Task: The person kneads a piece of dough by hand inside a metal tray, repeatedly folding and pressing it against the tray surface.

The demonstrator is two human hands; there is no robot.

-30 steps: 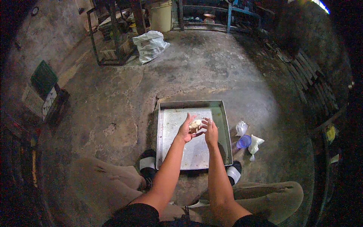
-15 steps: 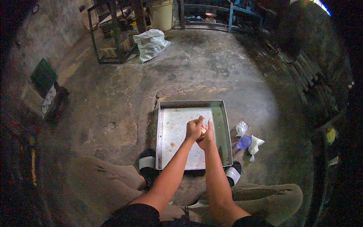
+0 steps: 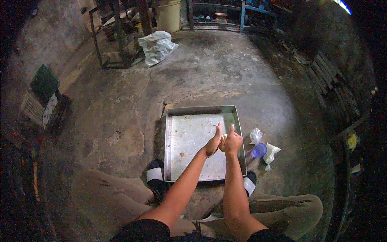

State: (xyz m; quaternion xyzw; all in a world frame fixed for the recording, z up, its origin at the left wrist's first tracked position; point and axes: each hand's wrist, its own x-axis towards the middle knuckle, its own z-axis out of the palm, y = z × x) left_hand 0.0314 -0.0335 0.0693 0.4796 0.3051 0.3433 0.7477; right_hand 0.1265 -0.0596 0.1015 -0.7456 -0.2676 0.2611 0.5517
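Over the square metal tray (image 3: 200, 108), both my hands meet around a pale, dough-like lump (image 3: 223, 143). My left hand (image 3: 213, 143) has its fingers stretched upward, its palm against the lump. My right hand (image 3: 233, 141) curls around it with one digit raised; the lump is largely hidden between them. Right of the tray lie a clear bag (image 3: 255, 136), a blue translucent container (image 3: 259, 150) and a bag of white material (image 3: 271, 150).
My sandalled feet flank the tray on the concrete floor (image 3: 113, 121). A white sack (image 3: 157, 46), cream bucket (image 3: 168, 16), metal frame (image 3: 95, 36) and blue bench (image 3: 242, 18) stand at the back. Green and pale panels (image 3: 44, 82) lean left; dark slats (image 3: 322, 72) lie right.
My hands came together around the lump, covering more of it, then shifted rightward within the tray's span. The left fingers are now straight upward; the right hand has turned and curled.
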